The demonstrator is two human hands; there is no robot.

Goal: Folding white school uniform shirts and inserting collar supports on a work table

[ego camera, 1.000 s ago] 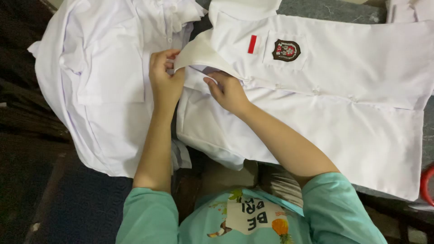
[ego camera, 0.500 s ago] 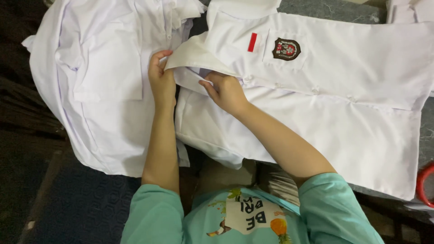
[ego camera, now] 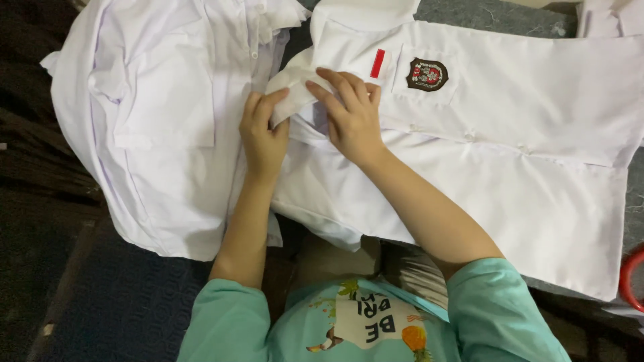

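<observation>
The left hand (ego camera: 263,137) pinches the folded edge of the white cotton badged shirt (ego camera: 510,154), while the right hand (ego camera: 349,114), fingers spread, seemingly presses it flat.

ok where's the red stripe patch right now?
Head view, upper centre: the red stripe patch sits on the white shirt, just left of the dark badge, beside the right hand.
</observation>
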